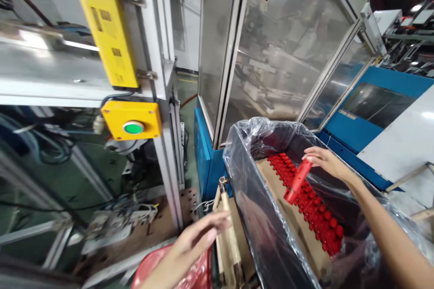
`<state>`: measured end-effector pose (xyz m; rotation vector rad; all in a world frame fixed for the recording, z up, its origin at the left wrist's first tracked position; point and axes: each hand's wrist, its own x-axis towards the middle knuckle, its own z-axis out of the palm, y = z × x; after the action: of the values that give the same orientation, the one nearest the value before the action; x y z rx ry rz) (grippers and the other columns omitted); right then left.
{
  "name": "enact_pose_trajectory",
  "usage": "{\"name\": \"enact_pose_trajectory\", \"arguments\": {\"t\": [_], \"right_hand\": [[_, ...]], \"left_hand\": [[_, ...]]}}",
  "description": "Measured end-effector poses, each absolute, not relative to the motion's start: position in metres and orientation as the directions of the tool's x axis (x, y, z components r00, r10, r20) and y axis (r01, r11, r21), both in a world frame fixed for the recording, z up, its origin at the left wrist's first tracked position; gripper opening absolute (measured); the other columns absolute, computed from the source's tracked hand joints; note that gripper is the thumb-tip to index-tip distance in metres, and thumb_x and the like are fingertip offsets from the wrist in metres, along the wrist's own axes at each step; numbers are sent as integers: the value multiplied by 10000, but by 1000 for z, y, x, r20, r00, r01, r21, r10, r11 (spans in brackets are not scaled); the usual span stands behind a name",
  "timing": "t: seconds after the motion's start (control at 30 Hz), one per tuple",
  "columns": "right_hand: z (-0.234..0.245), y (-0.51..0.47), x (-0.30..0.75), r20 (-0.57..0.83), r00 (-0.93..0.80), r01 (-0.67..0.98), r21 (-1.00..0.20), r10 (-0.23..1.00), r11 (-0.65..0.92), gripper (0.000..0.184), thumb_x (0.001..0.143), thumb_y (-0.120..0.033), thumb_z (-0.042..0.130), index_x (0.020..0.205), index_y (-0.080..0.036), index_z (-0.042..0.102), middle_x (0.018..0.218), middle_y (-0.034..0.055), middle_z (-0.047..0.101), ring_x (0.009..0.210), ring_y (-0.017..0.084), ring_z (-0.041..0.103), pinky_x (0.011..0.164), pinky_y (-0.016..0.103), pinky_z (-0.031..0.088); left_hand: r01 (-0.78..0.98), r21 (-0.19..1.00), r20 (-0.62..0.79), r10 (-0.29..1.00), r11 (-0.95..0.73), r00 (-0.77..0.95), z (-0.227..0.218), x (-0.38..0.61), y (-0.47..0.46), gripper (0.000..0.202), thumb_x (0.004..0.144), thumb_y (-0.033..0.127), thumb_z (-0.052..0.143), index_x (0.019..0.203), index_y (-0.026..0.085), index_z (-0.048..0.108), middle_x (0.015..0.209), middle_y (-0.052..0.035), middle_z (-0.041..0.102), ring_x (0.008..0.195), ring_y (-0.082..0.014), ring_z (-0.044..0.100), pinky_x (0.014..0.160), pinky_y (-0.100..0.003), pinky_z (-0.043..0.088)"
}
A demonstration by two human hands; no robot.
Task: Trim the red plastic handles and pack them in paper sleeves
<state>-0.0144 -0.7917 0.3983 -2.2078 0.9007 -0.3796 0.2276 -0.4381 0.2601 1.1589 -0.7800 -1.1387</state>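
Note:
My right hand [320, 160] grips one end of a red tube-shaped part [298, 183] and holds it tilted over a deep black bin [278, 230] lined with clear plastic. Below it, rows of similar red parts [318, 212] stand close together on a brown cardboard sheet [271, 178] inside the bin. Outside the bin's left wall is my left hand [203, 235], its fingers stretched out and nothing in it. It hovers in front of a wooden frame [228, 230] and above a red plastic-covered container [200, 271]; whether it touches either I cannot tell.
A yellow box with a green push button [133, 128] is fixed to an aluminium post on the left, below a yellow light-barrier bar [105, 27]. Behind the bin rises a machine enclosure with clear panels [281, 49] and a blue base [206, 158]. A metal worktable [47, 72] lies left.

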Motion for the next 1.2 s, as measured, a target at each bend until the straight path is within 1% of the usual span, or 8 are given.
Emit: {"name": "enact_pose_trajectory", "arguments": {"t": [0.17, 0.27, 0.33, 0.47, 0.63, 0.9, 1.1, 1.2], "right_hand": [[448, -706, 6, 295, 830, -167, -678, -474, -716, 402, 949, -506, 661, 1228, -216, 660, 1130, 93, 782, 1027, 214, 741, 936, 351, 595], [434, -656, 28, 374, 865, -33, -621, -334, -783, 343, 970, -479, 639, 1199, -231, 698, 1087, 75, 802, 993, 208, 765, 915, 329, 612], [417, -634, 39, 397, 879, 29, -597, -264, -801, 327, 980, -466, 619, 1190, -232, 710, 1074, 78, 806, 987, 217, 775, 891, 327, 628], [393, -615, 47, 430, 880, 85, -563, -204, -822, 285, 990, -393, 613, 1216, -249, 710, 1083, 66, 803, 1009, 216, 776, 872, 302, 641], [387, -604, 42, 409, 908, 142, -505, -91, -851, 267, 992, -303, 620, 1239, -308, 720, 1157, 20, 783, 1046, 186, 764, 920, 262, 625], [380, -594, 40, 404, 913, 181, -514, -51, -838, 279, 988, -269, 628, 1253, -289, 713, 1199, 33, 766, 1064, 186, 757, 960, 259, 610], [374, -597, 38, 310, 941, 79, -592, -137, -802, 318, 977, -374, 649, 1261, -240, 694, 1245, 77, 745, 1086, 214, 752, 953, 288, 617], [372, -600, 37, 257, 951, 25, -623, -174, -782, 352, 965, -417, 654, 1264, -235, 686, 1229, 87, 753, 1081, 230, 755, 939, 309, 626]], "left_hand": [[462, 855, 71, -935, 237, 348, 286, 193, -480, 581, 863, 654, 685, 1231, 206, 723, 1173, -99, 745, 1164, -265, 635, 1053, -367, 470], [755, 648, 82, -995, 98, 58, 289, 171, -487, 673, 919, 717, 543, 1281, 168, 689, 1192, -133, 738, 1095, -245, 683, 954, -360, 532], [827, 561, 124, -984, -37, -128, 281, 164, -484, 766, 916, 780, 454, 1205, 120, 713, 1050, -145, 763, 884, -217, 732, 772, -307, 573], [811, 585, 80, -994, -13, -73, 257, 163, -468, 672, 911, 742, 521, 1019, 112, 727, 689, -46, 713, 467, -109, 610, 451, -185, 429], [724, 688, 80, -997, 43, -17, 249, 175, -450, 688, 833, 781, 599, 861, 104, 714, 631, -53, 703, 382, -101, 551, 372, -195, 371], [542, 837, 60, -997, 77, 50, 265, 191, -422, 677, 832, 785, 598, 743, 130, 740, 660, -64, 732, 440, -102, 555, 441, -201, 430], [745, 636, -61, -975, -203, -214, 258, 186, -412, 681, 964, 653, 444, 1069, 77, 793, 670, -64, 721, 431, -115, 583, 368, -185, 383], [765, 585, -107, -960, -271, -258, 263, 184, -408, 666, 1021, 580, 354, 1100, 88, 795, 702, -66, 733, 414, -111, 578, 357, -183, 392]]}}
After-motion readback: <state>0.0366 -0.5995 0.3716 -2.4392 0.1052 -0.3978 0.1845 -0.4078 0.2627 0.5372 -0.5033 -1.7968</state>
